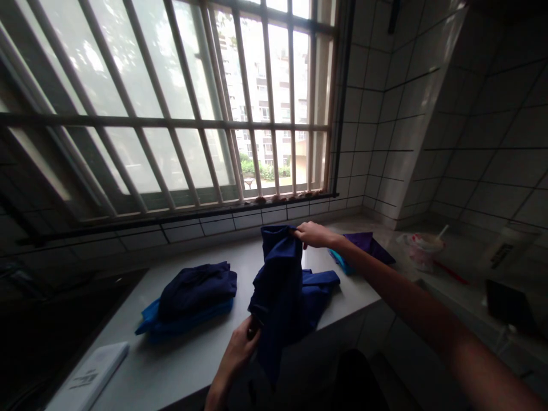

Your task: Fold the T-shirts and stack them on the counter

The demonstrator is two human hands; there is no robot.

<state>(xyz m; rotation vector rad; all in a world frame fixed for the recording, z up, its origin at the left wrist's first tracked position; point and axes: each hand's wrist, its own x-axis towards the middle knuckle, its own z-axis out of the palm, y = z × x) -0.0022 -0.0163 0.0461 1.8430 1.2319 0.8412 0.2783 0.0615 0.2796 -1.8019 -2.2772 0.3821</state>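
Note:
A dark blue garment (280, 274) hangs between my hands in front of the white counter (188, 359); its exact kind is hard to tell. My right hand (315, 234) pinches its upper corner, raised above the counter. Lower down, near the counter's front edge, my left hand (240, 345) has its fingers closed on the garment's left edge. Part of the same blue cloth spreads to the right on the counter, and a loose end dangles past the front edge. To the left lies a folded navy garment (194, 291) on top of a bright blue one (188, 319).
Purple cloth (371, 246) over turquoise cloth (340, 262) lies behind my right forearm. A plastic container with a straw (422, 248) stands in the right corner. A white flat box (92, 377) sits front left. A barred window (171, 123) rises behind the counter.

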